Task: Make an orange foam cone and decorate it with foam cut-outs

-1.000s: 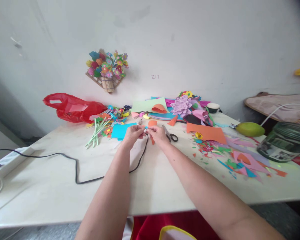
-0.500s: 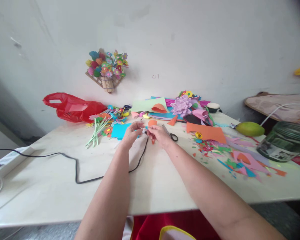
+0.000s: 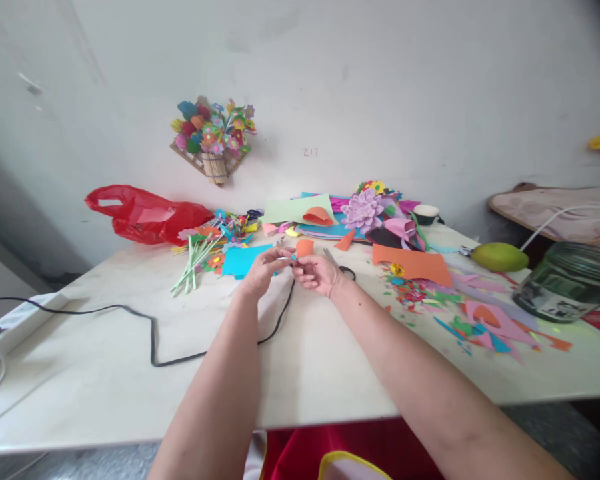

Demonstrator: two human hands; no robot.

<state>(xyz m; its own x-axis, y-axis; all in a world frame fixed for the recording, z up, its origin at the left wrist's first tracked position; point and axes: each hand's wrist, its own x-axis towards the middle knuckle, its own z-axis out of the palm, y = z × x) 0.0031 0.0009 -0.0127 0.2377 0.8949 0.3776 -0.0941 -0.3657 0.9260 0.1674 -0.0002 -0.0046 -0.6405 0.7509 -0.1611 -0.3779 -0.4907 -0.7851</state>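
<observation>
Small blue piece (image 3: 294, 259), in hand; grip newly turned

Right hand (image 3: 320, 275): rolled palm-upward since half a second ago, fingers curled, apparently pinching the piece; left hand (image 3: 265, 270): fingertips meeting it opposite, whether pinching or merely pressing cannot be told; piece: between both sets of fingertips, just nearer than the orange scrap (image 3: 305, 247); scissors (image 3: 349, 273): beside the right wrist, partly hidden; reading: the turn likely presents another side for handling, work seemingly unfinished.

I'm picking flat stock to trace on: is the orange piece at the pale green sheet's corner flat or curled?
Curled: the orange piece arches up, its edge rounded over a darker, shaded inner side.
</observation>
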